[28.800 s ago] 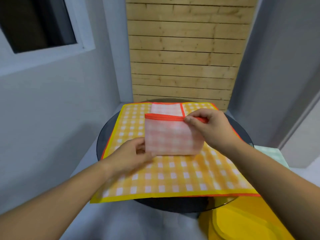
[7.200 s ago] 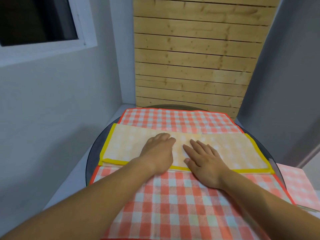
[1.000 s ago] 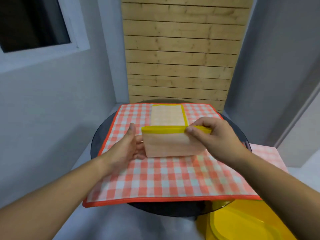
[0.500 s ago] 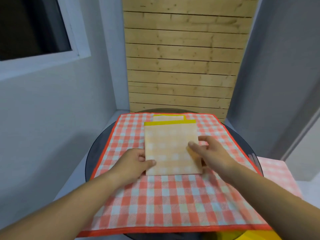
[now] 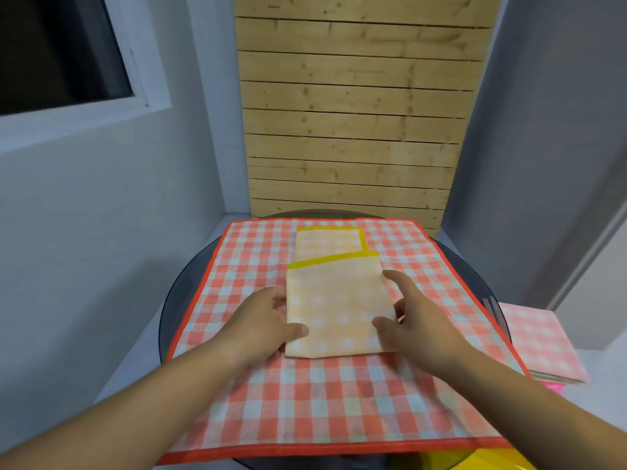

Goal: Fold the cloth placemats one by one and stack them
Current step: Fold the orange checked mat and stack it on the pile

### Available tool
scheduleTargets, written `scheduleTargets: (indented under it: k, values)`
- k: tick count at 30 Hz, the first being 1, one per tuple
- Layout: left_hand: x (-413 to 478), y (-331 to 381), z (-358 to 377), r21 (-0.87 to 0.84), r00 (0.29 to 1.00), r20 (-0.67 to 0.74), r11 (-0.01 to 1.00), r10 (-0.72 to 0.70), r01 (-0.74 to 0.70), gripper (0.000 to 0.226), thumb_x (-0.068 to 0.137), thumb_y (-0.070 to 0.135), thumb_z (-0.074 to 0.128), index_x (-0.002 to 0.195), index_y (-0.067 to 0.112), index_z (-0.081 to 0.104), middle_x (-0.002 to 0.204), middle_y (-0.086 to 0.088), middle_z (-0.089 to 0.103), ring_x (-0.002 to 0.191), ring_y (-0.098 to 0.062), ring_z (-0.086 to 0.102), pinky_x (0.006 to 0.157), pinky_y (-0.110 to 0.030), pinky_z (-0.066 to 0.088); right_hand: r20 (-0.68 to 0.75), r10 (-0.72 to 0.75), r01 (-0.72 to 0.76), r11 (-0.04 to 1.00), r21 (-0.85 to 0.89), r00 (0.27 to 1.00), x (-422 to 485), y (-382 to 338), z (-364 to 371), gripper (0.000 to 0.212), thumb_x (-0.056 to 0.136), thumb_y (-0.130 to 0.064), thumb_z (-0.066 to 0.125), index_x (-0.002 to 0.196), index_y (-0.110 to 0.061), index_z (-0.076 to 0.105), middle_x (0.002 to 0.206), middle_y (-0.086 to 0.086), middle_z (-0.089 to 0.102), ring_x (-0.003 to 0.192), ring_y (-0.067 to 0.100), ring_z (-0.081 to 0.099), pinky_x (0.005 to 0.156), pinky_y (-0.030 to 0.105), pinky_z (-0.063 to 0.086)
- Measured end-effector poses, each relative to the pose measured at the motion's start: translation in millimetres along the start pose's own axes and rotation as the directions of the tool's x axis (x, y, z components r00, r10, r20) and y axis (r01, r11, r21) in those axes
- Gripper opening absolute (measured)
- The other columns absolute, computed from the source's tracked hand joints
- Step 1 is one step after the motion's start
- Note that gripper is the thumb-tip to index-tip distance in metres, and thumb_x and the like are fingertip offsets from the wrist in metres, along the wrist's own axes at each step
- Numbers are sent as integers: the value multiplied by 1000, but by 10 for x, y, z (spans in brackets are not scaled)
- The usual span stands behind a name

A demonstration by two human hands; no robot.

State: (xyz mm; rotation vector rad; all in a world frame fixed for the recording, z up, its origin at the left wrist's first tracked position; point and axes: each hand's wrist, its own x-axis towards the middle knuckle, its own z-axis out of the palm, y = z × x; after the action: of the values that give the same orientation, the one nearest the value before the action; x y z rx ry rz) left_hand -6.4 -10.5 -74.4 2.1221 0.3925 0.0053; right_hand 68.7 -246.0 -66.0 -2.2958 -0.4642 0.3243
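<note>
A yellow-trimmed pale orange checked placemat (image 5: 336, 300) lies folded small on a flat red-and-white checked placemat (image 5: 325, 398) that covers the round dark table (image 5: 176, 300). Its upper flap sits askew, so the layer beneath shows at the far end. My left hand (image 5: 268, 320) grips the fold's left edge, thumb on top and fingers under it. My right hand (image 5: 410, 320) is spread at the right edge, thumb on the cloth, fingers apart. A stack of folded placemats (image 5: 539, 340), pink checked on top, lies on a surface to the right.
A wooden slat panel (image 5: 353, 130) stands behind the table between grey walls. A window (image 5: 61, 52) is at the upper left. Something yellow (image 5: 488, 461) shows below the table's near right edge, and a bit of bright pink (image 5: 553, 386) under the stack.
The folded-over flap has been laid down and has slid nearer to me and askew. My right hand has let go of the yellow edge and moved down to the fold's right side.
</note>
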Motion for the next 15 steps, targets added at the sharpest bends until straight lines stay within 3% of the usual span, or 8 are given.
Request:
scheduleTargets:
  k: [3,6,9,11,15]
  values:
    - [-55,-9,65,67,999,-21,997,42,-41,66,85,24,80,140,34,46,91,13,63,75,-5,64,59,-17,44,15,37,-36,995,-91,999,-51,27,45,42,97,-24,58,132,-40,40,99,-14,57,77,7,63,55,13,47]
    - [-88,5,118,89,997,-14,993,76,-74,67,89,24,75,148,31,42,85,17,57,81,-4,62,69,-16,46,5,60,-58,981,-185,998,-62,84,114,23,94,-34,60,117,-36,55,106,-9,64,76,8,65,66,21,55]
    - [-80,-35,163,245,997,-14,967,72,-67,58,93,36,70,146,28,49,117,10,64,106,-9,62,96,-28,50,-20,67,-70,966,-249,998,-58,100,156,33,88,-54,63,115,-37,57,113,-12,62,85,9,64,77,26,57]
    - [-102,-35,219,357,998,6,932,66,-64,59,93,50,64,146,31,49,140,8,52,121,-13,56,105,-33,46,-40,64,-73,946,-316,997,-52,106,198,44,82,-65,62,117,-39,55,117,-13,58,94,11,60,82,27,56]
    - [-197,15,366,633,996,23,770,87,-82,66,92,73,38,147,37,36,134,5,38,125,-18,38,106,-37,36,-105,36,-79,893,-443,994,-67,109,339,60,74,-83,48,119,-44,46,117,-14,55,101,12,54,94,35,48]
